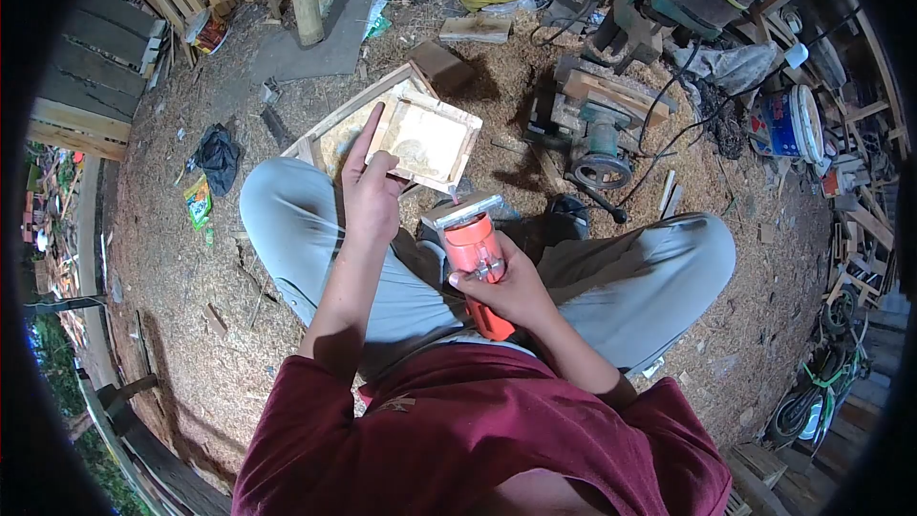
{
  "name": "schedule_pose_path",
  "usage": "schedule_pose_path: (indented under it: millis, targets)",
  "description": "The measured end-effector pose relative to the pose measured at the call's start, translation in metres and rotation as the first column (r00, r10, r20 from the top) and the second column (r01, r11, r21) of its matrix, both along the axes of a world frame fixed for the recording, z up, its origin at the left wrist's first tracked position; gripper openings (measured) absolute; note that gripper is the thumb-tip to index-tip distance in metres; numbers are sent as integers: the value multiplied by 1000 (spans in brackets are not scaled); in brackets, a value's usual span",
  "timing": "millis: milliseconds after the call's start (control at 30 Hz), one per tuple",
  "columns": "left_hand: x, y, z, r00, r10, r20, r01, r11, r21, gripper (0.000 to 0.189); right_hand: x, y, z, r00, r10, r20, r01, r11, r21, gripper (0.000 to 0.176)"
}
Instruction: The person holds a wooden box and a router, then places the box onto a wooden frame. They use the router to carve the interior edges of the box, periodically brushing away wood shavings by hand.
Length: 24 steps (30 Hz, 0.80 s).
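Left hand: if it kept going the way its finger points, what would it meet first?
Probably the wooden frame lying on the sawdust ahead: the finger of the left hand overlaps its edge in this view, though depth is unclear.

One head-worn fisheye view — steeply downward, close over the lap (pixel 420 277)

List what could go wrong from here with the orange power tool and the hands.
1. The left hand sits close to the metal base of the orange power tool; if it started, fingers could be cut.
2. The right hand alone holds the tool above the lap, unbraced; it might slip onto the legs.
3. Black cables trail across the sawdust by the saw and could snag.
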<state>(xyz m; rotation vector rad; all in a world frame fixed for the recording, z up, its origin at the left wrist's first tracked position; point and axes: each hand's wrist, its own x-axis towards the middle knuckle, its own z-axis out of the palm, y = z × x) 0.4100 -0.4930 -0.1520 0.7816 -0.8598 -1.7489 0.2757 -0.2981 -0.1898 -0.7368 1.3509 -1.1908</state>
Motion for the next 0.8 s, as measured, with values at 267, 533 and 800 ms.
schedule_pose_path:
  millis: [267, 533, 800]
  targets:
    - [2, 0, -4, 995, -58, 83, 60, 998, -15, 69, 0, 0, 0, 1000, 0, -28, -1, 1000, -15, 63]
    - [0, 0, 4, 999, 39, 34, -40, 999, 10, 65, -1, 0, 3, 1000, -1, -7, 1, 1000, -6, 64]
    - [0, -1, -3, 998, 42, 45, -40, 998, -41, 65, -1, 0, -1, 1000, 21, 2, -21, 1000, 1, 65]
